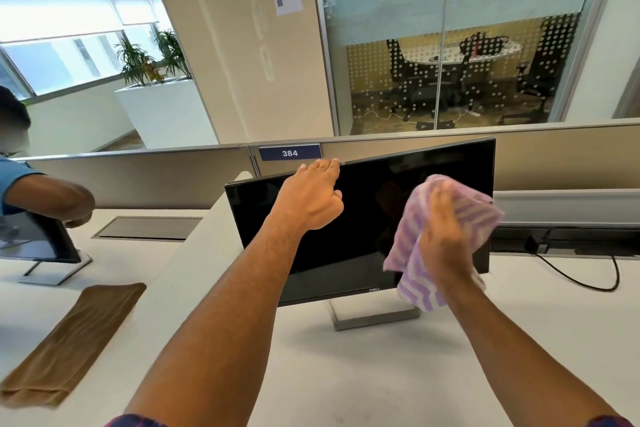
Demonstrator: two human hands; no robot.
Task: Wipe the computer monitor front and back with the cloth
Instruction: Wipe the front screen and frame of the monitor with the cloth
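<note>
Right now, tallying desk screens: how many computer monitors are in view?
2: the black flat-screen monitor at centre under the purple striped cloth, and a second dark monitor at the left edge, partly cut off.

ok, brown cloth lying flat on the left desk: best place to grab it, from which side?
The brown cloth lies flat and folded into a long strip, so nothing stands up to grip. Probably pinch the near short end with the fingers, coming from above: that end lies closest to the left hand's side.
</note>
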